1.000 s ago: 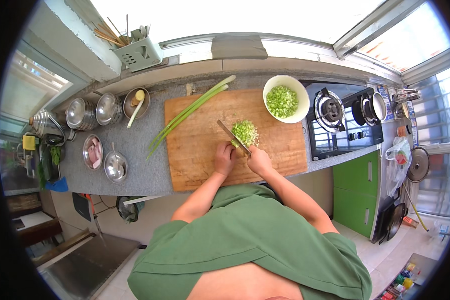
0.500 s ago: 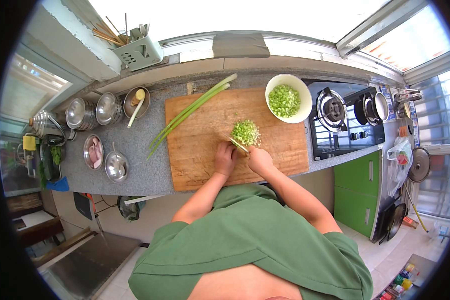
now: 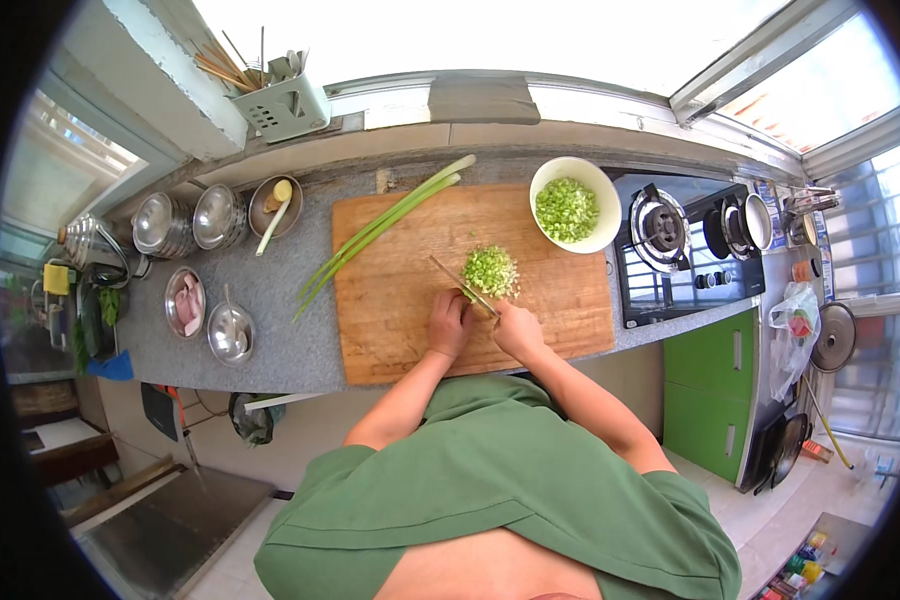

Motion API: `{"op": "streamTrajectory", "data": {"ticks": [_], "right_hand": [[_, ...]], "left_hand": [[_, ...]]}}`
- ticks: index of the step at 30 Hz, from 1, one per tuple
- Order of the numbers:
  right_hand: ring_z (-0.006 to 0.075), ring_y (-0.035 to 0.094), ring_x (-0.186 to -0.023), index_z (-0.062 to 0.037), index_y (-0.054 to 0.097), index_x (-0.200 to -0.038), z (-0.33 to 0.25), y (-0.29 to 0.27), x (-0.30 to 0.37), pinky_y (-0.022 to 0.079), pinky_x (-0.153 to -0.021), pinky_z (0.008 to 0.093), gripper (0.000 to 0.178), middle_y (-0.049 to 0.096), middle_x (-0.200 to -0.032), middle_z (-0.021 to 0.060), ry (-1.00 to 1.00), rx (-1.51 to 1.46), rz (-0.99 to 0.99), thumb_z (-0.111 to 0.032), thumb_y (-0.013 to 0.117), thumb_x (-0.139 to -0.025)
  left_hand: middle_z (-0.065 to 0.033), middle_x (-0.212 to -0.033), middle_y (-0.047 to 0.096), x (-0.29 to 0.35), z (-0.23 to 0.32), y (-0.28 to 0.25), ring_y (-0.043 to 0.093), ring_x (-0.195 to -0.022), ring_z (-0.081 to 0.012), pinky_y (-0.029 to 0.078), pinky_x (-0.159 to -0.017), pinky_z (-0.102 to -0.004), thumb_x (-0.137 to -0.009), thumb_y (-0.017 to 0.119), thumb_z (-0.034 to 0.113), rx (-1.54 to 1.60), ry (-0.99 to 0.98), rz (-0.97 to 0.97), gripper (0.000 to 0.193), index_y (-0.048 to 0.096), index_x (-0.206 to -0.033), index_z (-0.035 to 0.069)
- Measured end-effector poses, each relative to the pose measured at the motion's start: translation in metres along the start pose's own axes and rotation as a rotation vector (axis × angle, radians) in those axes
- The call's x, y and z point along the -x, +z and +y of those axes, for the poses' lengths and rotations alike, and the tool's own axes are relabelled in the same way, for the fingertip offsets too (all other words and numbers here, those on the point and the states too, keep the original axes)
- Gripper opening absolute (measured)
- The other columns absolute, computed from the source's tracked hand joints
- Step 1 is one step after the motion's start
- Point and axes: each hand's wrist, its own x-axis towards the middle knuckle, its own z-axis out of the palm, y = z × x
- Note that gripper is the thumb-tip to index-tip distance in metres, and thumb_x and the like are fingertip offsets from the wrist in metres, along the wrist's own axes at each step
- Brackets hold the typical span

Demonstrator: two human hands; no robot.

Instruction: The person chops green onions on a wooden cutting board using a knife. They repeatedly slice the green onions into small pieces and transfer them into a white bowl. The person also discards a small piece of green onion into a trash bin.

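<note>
My right hand (image 3: 519, 332) is closed round the handle of a kitchen knife (image 3: 454, 274), whose blade slants up and left over the wooden cutting board (image 3: 390, 320). Close against the blade's near side, my left hand (image 3: 451, 322) has its fingers curled down to the board; anything under them is hidden. Just beyond the blade lies a heap of chopped green onion (image 3: 490, 272). Two long green onion stalks (image 3: 395, 225) rest across the board's far left corner, their green ends over the counter. A white bowl (image 3: 610, 225) of chopped green onion stands at the far right corner.
Steel bowls stand on the grey counter (image 3: 280, 300) to the left, one with pieces of pale meat (image 3: 184, 302), another with a spoon (image 3: 230, 335). A bowl behind holds a yellowish piece (image 3: 283, 190) and a white stalk. Right of the board is a black gas stove (image 3: 640, 290).
The knife has tipped so that more of its blade shows, reaching up and left. My right hand has shifted slightly nearer to me; my left hand stays about in place.
</note>
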Motion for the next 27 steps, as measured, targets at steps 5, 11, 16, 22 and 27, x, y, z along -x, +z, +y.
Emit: {"op": "streamTrajectory", "data": {"ticks": [5, 11, 16, 22, 27], "right_hand": [[0.0422, 0.066, -0.092, -0.0042, 0.064, -0.098, 0.001, 0.004, -0.01, 0.052, -0.081, 0.0517, 0.02, 0.069, -0.093, 0.0251, 0.013, 0.066, -0.05, -0.009, 0.056, -0.081], [0.0426, 0.066, -0.091, -0.0047, 0.063, -0.096, 0.001, 0.007, -0.011, 0.052, -0.081, 0.0512, 0.018, 0.069, -0.091, 0.0253, 0.015, 0.009, 0.005, -0.009, 0.056, -0.081], [0.0427, 0.065, -0.09, -0.0052, 0.063, -0.097, 0.002, 0.005, 0.0, 0.052, -0.08, 0.0506, 0.017, 0.068, -0.089, 0.025, -0.019, -0.041, 0.026, -0.01, 0.056, -0.081], [0.0415, 0.066, -0.089, -0.0058, 0.063, -0.099, 0.004, 0.014, -0.003, 0.052, -0.079, 0.0512, 0.018, 0.069, -0.089, 0.0241, 0.009, 0.042, -0.013, -0.01, 0.058, -0.081], [0.0409, 0.067, -0.091, -0.0058, 0.063, -0.103, -0.012, 0.01, -0.008, 0.053, -0.08, 0.0503, 0.022, 0.069, -0.093, 0.0243, 0.021, 0.055, -0.047, -0.009, 0.058, -0.082]], "left_hand": [[-0.0147, -0.098, 0.059, -0.001, 0.0, -0.001, 0.056, -0.097, -0.0351, 0.048, -0.085, -0.0431, -0.076, 0.067, 0.003, -0.028, 0.02, -0.02, 0.014, 0.062, -0.09, 0.003], [-0.0143, -0.098, 0.059, -0.001, 0.001, 0.001, 0.056, -0.096, -0.0352, 0.049, -0.084, -0.0428, -0.076, 0.067, 0.002, -0.013, 0.011, -0.013, 0.015, 0.062, -0.089, 0.003], [-0.0138, -0.099, 0.059, -0.001, 0.005, -0.005, 0.057, -0.097, -0.0345, 0.049, -0.083, -0.0421, -0.075, 0.068, 0.003, -0.001, -0.031, -0.003, 0.015, 0.061, -0.088, 0.004], [-0.0153, -0.097, 0.058, -0.001, 0.003, -0.003, 0.056, -0.092, -0.0358, 0.048, -0.08, -0.0436, -0.075, 0.069, 0.005, -0.056, 0.007, 0.012, 0.015, 0.061, -0.087, 0.002], [-0.0162, -0.096, 0.057, 0.004, -0.006, 0.003, 0.055, -0.091, -0.0367, 0.047, -0.08, -0.0447, -0.075, 0.069, 0.006, -0.048, 0.002, -0.004, 0.016, 0.061, -0.088, 0.002]]}}
